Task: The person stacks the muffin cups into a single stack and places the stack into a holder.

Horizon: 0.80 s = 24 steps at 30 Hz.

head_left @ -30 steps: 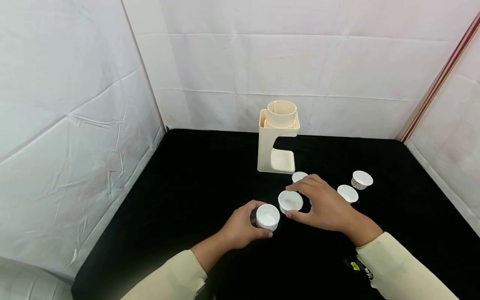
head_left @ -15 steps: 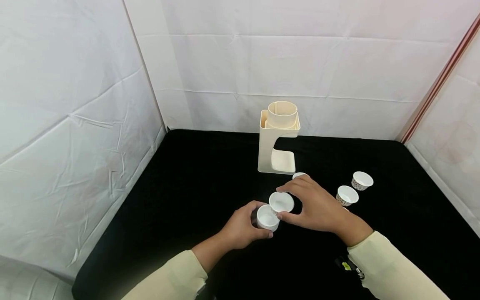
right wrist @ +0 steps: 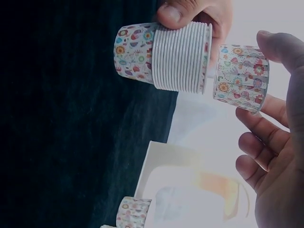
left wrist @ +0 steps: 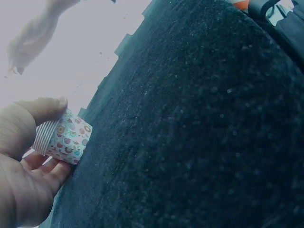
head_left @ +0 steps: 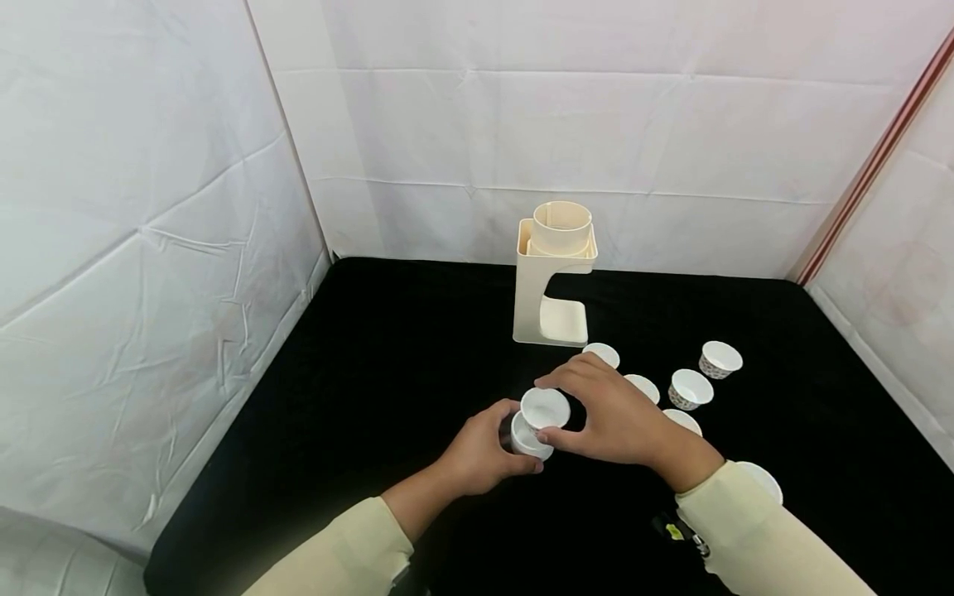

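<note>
Head view — left hand (head_left: 477,451) gripping cup stack (head_left: 527,439) mid-counter. Right hand (head_left: 614,414) pinching single cup (head_left: 545,408) just above stack.

Loose cups (head_left: 691,388): seven; holder (head_left: 555,277): one; hands (head_left: 611,414): two.

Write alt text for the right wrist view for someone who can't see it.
A left hand holds a stack of flowered paper cups, while the right hand brings a single matching cup up to its open end. A black table and a cream stand lie behind.
</note>
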Available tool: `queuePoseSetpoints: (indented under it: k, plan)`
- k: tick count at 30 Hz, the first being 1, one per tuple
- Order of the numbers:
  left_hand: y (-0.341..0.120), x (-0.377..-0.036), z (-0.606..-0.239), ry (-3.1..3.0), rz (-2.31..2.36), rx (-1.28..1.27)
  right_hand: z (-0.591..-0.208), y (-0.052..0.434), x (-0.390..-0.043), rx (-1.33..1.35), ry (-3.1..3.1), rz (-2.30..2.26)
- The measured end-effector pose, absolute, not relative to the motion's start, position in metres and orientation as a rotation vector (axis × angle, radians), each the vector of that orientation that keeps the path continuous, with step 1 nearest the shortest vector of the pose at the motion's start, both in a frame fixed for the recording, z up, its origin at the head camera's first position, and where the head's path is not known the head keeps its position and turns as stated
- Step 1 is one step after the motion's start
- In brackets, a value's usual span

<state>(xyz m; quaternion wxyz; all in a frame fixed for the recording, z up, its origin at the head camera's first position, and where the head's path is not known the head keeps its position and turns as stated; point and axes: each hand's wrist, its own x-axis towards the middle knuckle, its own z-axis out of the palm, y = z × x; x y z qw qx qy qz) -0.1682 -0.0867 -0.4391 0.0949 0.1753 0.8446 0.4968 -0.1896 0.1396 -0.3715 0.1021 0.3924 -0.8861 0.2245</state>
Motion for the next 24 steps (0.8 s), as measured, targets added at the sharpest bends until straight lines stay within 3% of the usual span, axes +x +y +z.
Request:
queuePoseSetpoints:
  k: [24]
  plan:
    - [-0.087, -0.168, -0.44, 2.486, 1.488, 0.513, -0.394, 0.132, -0.188, 1.171, -2.676, 0.655]
